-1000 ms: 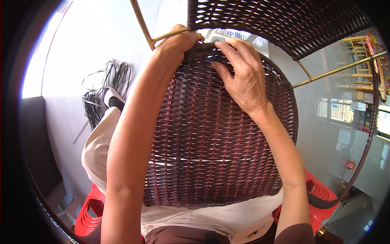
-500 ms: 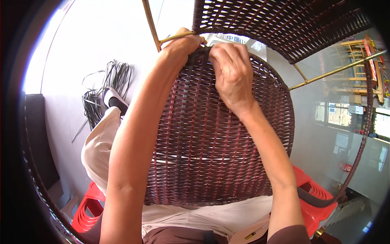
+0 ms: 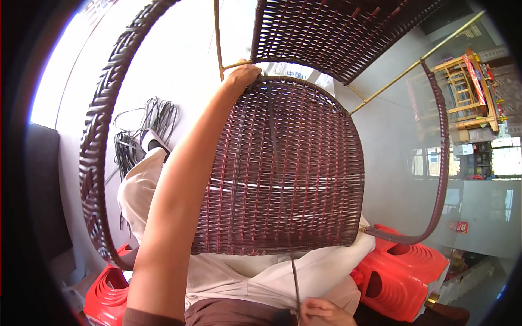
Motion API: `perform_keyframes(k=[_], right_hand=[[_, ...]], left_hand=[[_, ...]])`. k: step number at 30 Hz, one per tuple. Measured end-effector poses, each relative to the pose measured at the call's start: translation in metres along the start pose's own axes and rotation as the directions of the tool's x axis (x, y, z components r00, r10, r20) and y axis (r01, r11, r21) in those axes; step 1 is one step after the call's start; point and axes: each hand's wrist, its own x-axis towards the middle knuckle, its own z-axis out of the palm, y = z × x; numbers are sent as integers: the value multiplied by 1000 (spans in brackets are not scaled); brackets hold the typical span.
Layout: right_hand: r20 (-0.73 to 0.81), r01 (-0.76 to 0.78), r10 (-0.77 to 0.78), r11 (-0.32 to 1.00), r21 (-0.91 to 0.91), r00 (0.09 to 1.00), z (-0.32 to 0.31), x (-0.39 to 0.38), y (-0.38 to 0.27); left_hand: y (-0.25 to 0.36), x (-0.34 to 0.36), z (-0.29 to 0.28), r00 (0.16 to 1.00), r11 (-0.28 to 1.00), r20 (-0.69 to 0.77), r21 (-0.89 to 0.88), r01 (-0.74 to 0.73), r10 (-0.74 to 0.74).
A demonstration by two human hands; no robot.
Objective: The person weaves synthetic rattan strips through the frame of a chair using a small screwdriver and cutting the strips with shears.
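A dark brown and red woven chair seat (image 3: 291,174) rests over my lap, joined to a woven backrest (image 3: 331,27), a gold metal frame (image 3: 446,39) and curved armrests (image 3: 95,157). My left hand (image 3: 243,75) grips the seat's far rim beside the frame; its fingertips are partly hidden. My right hand (image 3: 319,309) pinches a dark flat strip (image 3: 295,277) low in the picture, below the seat's near edge. That strip runs from the far rim across the seat.
Loose dark strips (image 3: 160,111) lie on the pale floor by my shoe (image 3: 149,142). Red plastic stools (image 3: 405,271) flank me at lower left and right. Gold and wooden frames (image 3: 462,92) stand at the far right; a dark padded sheet (image 3: 43,185) is at left.
My right hand has moved from the seat's far rim down toward my lap, drawing a strip with it. My left hand stays at the rim. The view has shifted, showing more of both armrests.
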Motion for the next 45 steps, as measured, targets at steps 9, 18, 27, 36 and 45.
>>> perform_keyframes(k=[9,18,27,36,45], right_hand=[[-335,-428,282,731,-532,899,-140,-102,111],[141,180,-698,-18,-984,702,62,123,-200],[-94,-3,-885,104,-995,456,111,292,-286],[308,322,-108,144,-936,945,58,123,-103],[-237,-157,285,-277,-948,929,-35,-5,14]], left_hand=[[-32,36,3,996,998,88,55,0,-5],[-11,3,-13,983,985,-82,-56,162,-167],[-3,13,-4,980,974,-49,-134,183,-191],[-4,2,-10,977,978,-93,-101,180,-190],[-16,19,-5,989,986,-22,-82,147,-149]])
